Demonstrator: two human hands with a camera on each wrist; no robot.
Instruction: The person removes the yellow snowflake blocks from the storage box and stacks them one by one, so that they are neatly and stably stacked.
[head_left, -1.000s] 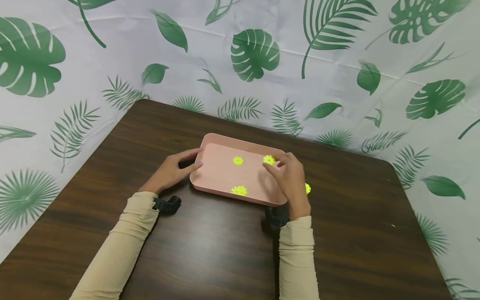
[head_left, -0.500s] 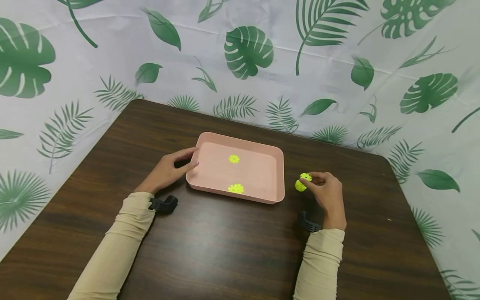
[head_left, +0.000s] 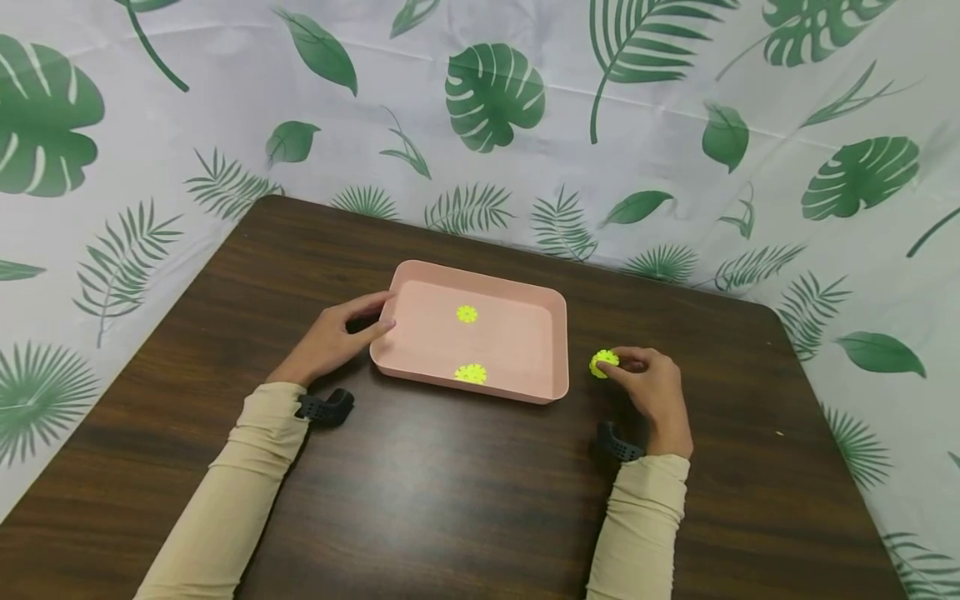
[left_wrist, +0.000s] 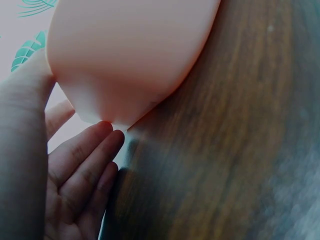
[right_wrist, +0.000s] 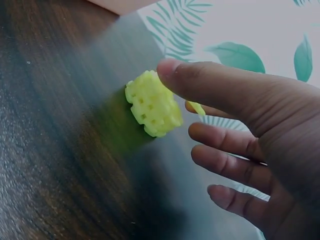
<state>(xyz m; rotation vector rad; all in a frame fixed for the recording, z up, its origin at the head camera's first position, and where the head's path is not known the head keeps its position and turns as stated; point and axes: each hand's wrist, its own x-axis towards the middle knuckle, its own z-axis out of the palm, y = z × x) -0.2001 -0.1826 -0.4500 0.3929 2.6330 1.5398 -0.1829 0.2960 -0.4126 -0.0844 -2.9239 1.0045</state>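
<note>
My left hand (head_left: 324,343) holds the pink tray (head_left: 525,342) at its left end, thumb reaching over the rim. In the left wrist view, the other fingers (left_wrist: 85,155) lie against the tray's outer wall. At the tray's right, my right hand (head_left: 654,390) pinches a yellow-green snowflake disc (right_wrist: 196,108) between thumb and index finger. That disc is right at a short stack of like discs (right_wrist: 152,106) on the table. The right hand's other fingers are loosely bent. In the tray lie a single disc (head_left: 467,314) and some overlapping discs (head_left: 471,374) by the near wall.
The dark wooden table (head_left: 420,500) ends at a leaf-patterned white cloth (head_left: 360,125) behind it. A black strap mount (head_left: 327,407) is on the left wrist and another mount (head_left: 619,442) on the right.
My right hand has moved from above the tray's right side to the stack, carrying a disc from there, then lowered it slightly. The left hand has stayed at the tray's left end.
</note>
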